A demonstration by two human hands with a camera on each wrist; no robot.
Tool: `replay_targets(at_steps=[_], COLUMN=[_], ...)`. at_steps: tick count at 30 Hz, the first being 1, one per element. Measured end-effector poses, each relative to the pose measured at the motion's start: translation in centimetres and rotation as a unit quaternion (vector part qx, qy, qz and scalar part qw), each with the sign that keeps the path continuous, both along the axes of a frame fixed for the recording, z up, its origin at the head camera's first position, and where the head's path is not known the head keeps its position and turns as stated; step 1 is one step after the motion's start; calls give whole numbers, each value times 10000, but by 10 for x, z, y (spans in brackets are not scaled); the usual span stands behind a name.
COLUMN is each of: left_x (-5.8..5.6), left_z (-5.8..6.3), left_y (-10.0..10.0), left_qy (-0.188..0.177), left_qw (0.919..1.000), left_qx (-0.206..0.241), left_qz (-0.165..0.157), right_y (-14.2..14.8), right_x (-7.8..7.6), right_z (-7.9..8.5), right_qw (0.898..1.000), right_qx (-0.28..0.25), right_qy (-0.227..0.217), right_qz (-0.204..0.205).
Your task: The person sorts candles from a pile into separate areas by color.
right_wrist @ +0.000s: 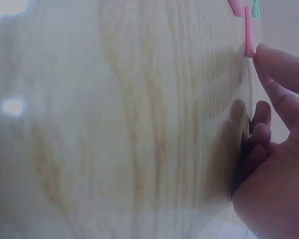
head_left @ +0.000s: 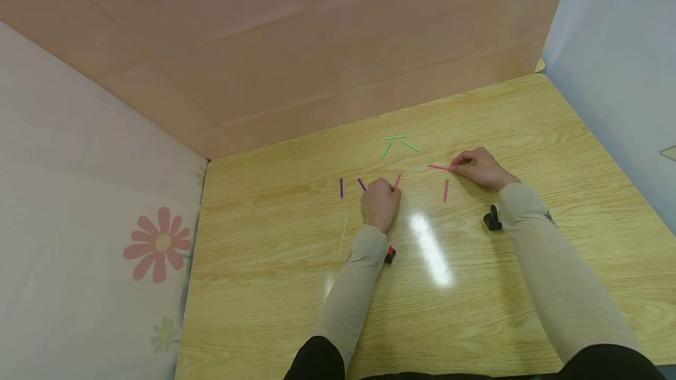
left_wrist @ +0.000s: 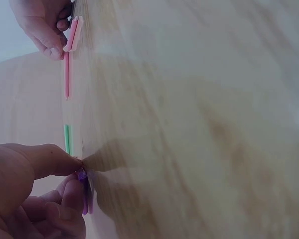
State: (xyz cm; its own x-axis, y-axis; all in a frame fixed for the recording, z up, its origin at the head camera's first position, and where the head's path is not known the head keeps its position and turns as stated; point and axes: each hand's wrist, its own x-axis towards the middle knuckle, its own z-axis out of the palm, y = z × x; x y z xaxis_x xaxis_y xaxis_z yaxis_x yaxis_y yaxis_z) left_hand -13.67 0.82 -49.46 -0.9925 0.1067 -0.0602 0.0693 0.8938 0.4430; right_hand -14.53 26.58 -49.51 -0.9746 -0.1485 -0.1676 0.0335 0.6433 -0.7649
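My right hand [head_left: 479,169] pinches the near end of a pink stick [head_left: 438,166] between thumb and index finger; the right wrist view shows the stick [right_wrist: 249,30] pointing away from the fingertips. Just below it on the table lies another pink stick [head_left: 446,190]. My left hand [head_left: 380,204] has thumb and index finger pinched together at the lower end of a slanted pink stick [head_left: 398,180]. A purple stick [head_left: 361,184] reaches out from beside this hand, partly hidden by it. In the left wrist view, purple [left_wrist: 83,194] shows just under the fingertips.
Three green sticks [head_left: 395,137] lie toward the back of the wood-grain table [head_left: 264,239]. An upright purple stick [head_left: 341,187] and a thin pale yellow stick [head_left: 343,234] lie left of the left hand. A pinkish panel [head_left: 317,46] stands behind, with pale panels at both sides.
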Motion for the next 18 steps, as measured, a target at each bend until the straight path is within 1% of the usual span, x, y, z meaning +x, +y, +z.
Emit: replay_targets(at_steps=[5, 10, 15, 18], left_x=[-1, -1, 1, 3], left_z=[-1, -2, 0, 2], left_y=[0, 0, 0, 2], left_qy=[-46, -7, 107, 106], left_qw=[10000, 10000, 9996, 9992], left_qx=[-39, -27, 180, 267], left_qz=[16, -56, -186, -283], right_y=[-1, 0, 1, 1], right_x=[1, 1, 0, 0], right_z=[2, 1, -2, -2], right_qw=[10000, 10000, 9999, 10000], right_qx=[-8, 8, 59, 13], right_qy=[-30, -57, -96, -86], right_qz=[-10, 4, 14, 13])
